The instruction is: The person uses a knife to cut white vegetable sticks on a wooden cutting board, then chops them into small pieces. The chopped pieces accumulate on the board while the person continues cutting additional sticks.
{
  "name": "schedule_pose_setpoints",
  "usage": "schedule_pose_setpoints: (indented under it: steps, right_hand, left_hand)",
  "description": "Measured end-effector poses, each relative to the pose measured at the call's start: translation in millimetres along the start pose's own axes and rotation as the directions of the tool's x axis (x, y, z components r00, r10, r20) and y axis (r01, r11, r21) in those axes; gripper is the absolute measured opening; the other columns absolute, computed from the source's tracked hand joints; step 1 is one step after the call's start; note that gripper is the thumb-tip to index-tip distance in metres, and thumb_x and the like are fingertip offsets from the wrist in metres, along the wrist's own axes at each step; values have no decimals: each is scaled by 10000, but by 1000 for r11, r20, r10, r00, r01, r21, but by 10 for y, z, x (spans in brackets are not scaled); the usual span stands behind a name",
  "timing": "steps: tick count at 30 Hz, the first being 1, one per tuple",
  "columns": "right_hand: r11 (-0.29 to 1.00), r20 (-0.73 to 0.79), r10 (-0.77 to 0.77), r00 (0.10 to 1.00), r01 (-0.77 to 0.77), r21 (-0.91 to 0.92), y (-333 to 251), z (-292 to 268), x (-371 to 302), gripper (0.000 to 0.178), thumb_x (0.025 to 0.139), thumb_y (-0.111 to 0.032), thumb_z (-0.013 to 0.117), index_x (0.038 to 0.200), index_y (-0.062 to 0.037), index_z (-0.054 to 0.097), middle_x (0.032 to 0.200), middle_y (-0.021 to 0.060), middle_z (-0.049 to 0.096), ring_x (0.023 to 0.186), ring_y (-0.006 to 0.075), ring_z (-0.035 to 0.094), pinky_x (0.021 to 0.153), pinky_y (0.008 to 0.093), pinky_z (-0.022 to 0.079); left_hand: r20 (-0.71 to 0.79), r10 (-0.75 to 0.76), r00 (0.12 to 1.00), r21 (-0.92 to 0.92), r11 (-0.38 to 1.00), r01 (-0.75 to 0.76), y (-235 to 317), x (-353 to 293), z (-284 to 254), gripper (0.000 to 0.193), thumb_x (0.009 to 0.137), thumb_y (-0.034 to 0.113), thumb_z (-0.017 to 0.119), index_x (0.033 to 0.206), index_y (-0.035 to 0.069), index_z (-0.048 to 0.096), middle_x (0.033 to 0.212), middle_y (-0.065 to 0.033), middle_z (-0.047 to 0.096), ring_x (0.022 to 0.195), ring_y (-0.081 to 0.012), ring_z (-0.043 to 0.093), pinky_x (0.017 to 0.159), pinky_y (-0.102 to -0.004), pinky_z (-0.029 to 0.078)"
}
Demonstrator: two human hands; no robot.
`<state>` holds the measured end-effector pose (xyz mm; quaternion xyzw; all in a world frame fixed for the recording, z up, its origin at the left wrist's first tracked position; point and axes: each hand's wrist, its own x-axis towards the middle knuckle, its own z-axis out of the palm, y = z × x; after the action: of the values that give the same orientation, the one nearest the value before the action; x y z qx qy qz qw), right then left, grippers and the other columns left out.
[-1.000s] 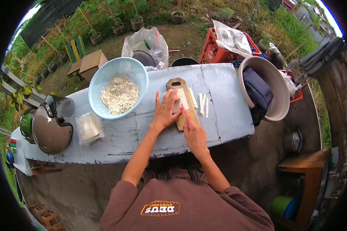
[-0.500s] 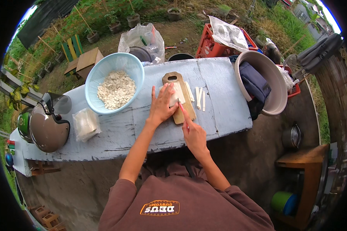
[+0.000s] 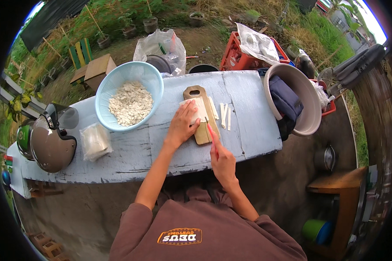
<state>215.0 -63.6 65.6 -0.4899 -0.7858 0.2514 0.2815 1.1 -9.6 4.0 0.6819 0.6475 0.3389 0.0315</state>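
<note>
A wooden cutting board (image 3: 202, 138) with a handle hole lies on the table, bearing thin off-white sheets (image 3: 200, 108). My left hand (image 3: 182, 125) lies on the sheets with its fingers stretched out, pressing them down. My right hand (image 3: 223, 162) is closed around the pink handle of a knife (image 3: 211, 131), whose blade reaches the sheets' near right edge. Cut strips (image 3: 212, 108) rest along the board's right side, and several more strips (image 3: 224, 116) lie on the table beside it. Left of the board, a light blue plastic basket (image 3: 101, 80) contains many small off-white pieces.
The pale blue table (image 3: 170, 152) also bears a clear plastic packet (image 3: 95, 141) and a brown helmet (image 3: 52, 145) at left. At right, a large tub (image 3: 311, 124) with a dark blue bag (image 3: 285, 98) stands by its edge. A red crate (image 3: 231, 54) is behind.
My right hand has drawn the knife back toward me, baring more of the board's near end. My left hand stays on the sheets. The whole view has shifted slightly.
</note>
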Motion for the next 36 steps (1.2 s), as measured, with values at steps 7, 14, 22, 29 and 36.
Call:
schedule_pose_setpoints:
  steps: [7, 14, 22, 29, 36]
  right_hand:
    - [1000, 33, -30, 999, 30, 1, -17, 162, 505, 489, 1047, -161, 547, 1532, -202, 505, 784, 223, 636, 669, 404, 637, 634, 483, 489]
    - [999, 81, -35, 996, 36, -14, -140, 300, 780, 491, 1060, -196, 529, 1548, -221, 484, 836, 220, 676, 740, 410, 670, 679, 488, 513]
    - [998, 100, -34, 994, 38, -41, -106, 377, 833, 503, 1057, -210, 534, 1556, -199, 469, 859, 229, 675, 751, 417, 677, 680, 496, 522]
    - [991, 78, -107, 991, 112, -73, -83, 439, 825, 553, 1044, -203, 536, 1583, -163, 418, 800, 197, 671, 685, 398, 682, 613, 498, 533]
    - [983, 58, -134, 989, 140, -116, -70, 464, 792, 568, 1033, -187, 548, 1585, -160, 413, 793, 187, 695, 674, 379, 688, 606, 490, 531]
  left_hand:
    - [-1, 1, 1000, -33, 999, -1, 27, -106, -3, 401, 1001, 240, 601, 1336, 21, 605, 1555, -176, 481, 1480, -327, 406, 1218, -434, 356]
    - [-15, -29, 999, -37, 999, 29, 46, -109, -14, 439, 990, 208, 606, 1351, -41, 586, 1527, -212, 508, 1471, -337, 422, 1213, -436, 365]
    - [-8, -26, 1000, -33, 999, 26, 58, -89, -33, 483, 975, 189, 619, 1399, -37, 563, 1527, -205, 513, 1479, -327, 419, 1217, -432, 359]
    - [5, -32, 999, -43, 999, 33, 67, -87, -50, 474, 980, 187, 613, 1405, -14, 554, 1544, -183, 501, 1488, -314, 407, 1219, -431, 357]
    - [0, -29, 1000, -25, 999, 29, 60, -86, -31, 401, 978, 176, 617, 1336, -3, 583, 1541, -166, 509, 1485, -310, 410, 1212, -432, 366]
